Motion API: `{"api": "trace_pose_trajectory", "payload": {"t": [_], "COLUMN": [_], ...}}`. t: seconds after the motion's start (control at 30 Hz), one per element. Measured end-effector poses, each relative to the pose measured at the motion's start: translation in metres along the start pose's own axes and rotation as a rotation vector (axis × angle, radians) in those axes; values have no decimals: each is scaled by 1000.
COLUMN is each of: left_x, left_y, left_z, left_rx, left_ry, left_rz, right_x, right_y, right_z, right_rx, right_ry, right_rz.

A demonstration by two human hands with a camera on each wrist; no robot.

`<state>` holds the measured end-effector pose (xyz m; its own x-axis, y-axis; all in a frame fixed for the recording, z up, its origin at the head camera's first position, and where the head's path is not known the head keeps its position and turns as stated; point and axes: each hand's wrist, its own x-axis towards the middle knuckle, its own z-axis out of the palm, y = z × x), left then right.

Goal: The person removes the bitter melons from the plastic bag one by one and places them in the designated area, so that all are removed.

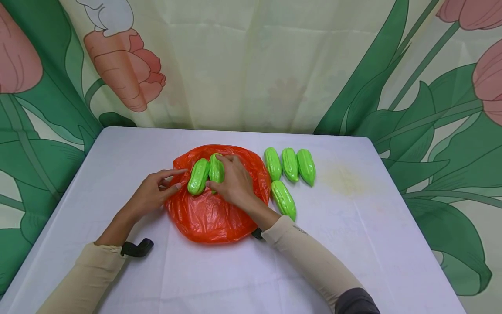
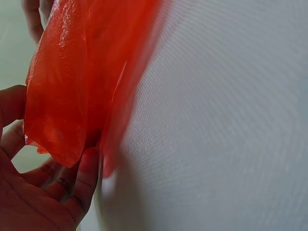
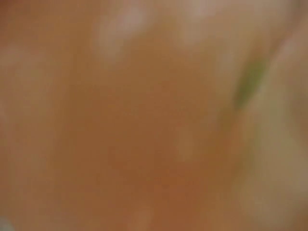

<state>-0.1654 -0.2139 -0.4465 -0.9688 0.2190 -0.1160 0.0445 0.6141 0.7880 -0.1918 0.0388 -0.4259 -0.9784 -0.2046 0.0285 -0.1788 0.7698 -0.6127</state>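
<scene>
On a round, spread red plastic bag [image 1: 211, 218] lie two glossy green ribbed gourds, like bitter melons. My right hand [image 1: 237, 181] grips the right gourd [image 1: 215, 168] between thumb and fingers, and part of it is covered by the hand. Just left of that is the other gourd [image 1: 198, 176], lying on the bag. At the bag's left edge my left hand [image 1: 150, 194] touches the red plastic with extended fingers; in the left wrist view, fingertips [image 2: 90, 161] press against the bag's edge [image 2: 60, 106]. The right wrist view is mostly blurred skin with a sliver of green.
Right of the bag, a row of three more gourds [image 1: 290, 165] lies on the white-covered table [image 1: 353, 244], with a single gourd [image 1: 284, 198] in front of them. Behind the table hangs a printed curtain [image 1: 251, 65]. A black curved piece [image 1: 138, 248] juts from the left cuff.
</scene>
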Motion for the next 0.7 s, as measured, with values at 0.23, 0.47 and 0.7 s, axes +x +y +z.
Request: {"api": "trace_pose_trajectory", "payload": {"t": [0.23, 0.47, 0.7], "left_x": [1, 1, 1], "left_y": [-1, 0, 0], "left_z": [0, 0, 0], "left_rx": [1, 2, 7], "left_ry": [-5, -2, -1], "left_rz": [11, 13, 13], "right_x": [3, 5, 7], "right_y": [0, 1, 2], "right_z": [3, 4, 3], "right_rx": [7, 1, 25], "right_ry": [-11, -26, -40], "right_rz": [5, 20, 29]}}
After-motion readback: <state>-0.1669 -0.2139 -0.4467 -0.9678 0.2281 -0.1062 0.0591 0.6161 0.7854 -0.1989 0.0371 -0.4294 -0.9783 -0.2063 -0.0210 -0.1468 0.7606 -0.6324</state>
